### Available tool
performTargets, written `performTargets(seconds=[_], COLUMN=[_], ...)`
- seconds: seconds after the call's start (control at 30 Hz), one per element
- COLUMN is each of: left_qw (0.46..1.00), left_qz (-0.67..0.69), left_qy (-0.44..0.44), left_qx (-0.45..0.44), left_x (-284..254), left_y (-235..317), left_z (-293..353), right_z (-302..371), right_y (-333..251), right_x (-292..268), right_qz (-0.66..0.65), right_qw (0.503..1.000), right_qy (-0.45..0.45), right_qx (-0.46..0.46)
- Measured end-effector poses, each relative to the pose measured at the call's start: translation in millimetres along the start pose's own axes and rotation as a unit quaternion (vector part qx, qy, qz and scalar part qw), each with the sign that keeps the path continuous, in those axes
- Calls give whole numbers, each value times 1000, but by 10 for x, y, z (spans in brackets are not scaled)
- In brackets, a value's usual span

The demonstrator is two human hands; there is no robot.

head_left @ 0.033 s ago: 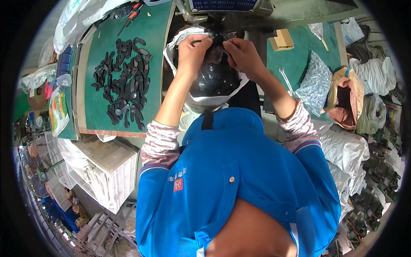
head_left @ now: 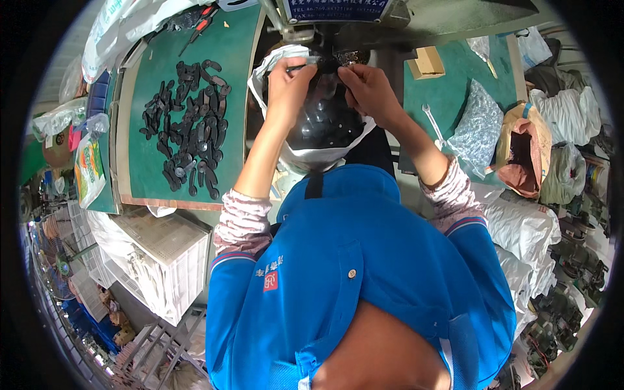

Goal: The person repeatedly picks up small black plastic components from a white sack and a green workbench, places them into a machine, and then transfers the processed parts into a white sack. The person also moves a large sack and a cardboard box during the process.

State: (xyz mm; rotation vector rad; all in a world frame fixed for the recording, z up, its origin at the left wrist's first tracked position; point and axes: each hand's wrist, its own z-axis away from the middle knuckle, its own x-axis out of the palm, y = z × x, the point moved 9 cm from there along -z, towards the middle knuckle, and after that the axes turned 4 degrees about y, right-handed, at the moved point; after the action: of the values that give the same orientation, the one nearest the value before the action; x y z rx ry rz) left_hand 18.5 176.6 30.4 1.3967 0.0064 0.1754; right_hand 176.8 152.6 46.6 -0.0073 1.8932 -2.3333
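Note:
My left hand [head_left: 288, 90] is closed, thumb and fingers pinched, beside the head of a bench machine [head_left: 331, 42]. A dark sliver shows between those fingers. Facing it, my right hand [head_left: 372, 92] is closed too, its fingertips at the edge of a small black part [head_left: 329, 65] under the machine. Shadow and fingers hide most of that part's shape. Just below both hands hangs a white bag [head_left: 317, 158], its mouth spread, with shiny black contents [head_left: 325, 123]. On the green table to the left lies a spread of black curved plastic parts [head_left: 188, 123].
A red-and-black screwdriver [head_left: 198, 29] lies at the left table's far end. To the right are a wrench [head_left: 432, 121], a clear bag of small pieces [head_left: 478, 130], a small cardboard box [head_left: 427, 64] and an open brown sack [head_left: 522, 149]. A white crate [head_left: 166, 240] stands at lower left.
Both hands have shifted very slightly toward me, the left one also a little to the left. The fingers stay pinched. My view has tilted slightly, showing more of the machine's blue plate.

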Motion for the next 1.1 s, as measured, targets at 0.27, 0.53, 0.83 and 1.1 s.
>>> performTargets(seconds=[0.27,0.53,0.83,1.1], left_qw=[989,965,969,742], left_qz=[52,2,-61,-634], left_qy=[-107,-261,-216,158], left_qx=[-85,-38,-100,-151], left_x=[43,221,-176,-2811], left_y=[22,179,-860,-892], left_z=[163,197,658,-178], right_z=[17,70,248,364], right_y=[51,-138,1141,1207], right_x=[9,25,353,-116], right_qz=[-4,-84,-130,207], right_qw=[1000,995,974,974], right_qy=[14,-54,-61,73], right_qx=[6,14,176,-64])
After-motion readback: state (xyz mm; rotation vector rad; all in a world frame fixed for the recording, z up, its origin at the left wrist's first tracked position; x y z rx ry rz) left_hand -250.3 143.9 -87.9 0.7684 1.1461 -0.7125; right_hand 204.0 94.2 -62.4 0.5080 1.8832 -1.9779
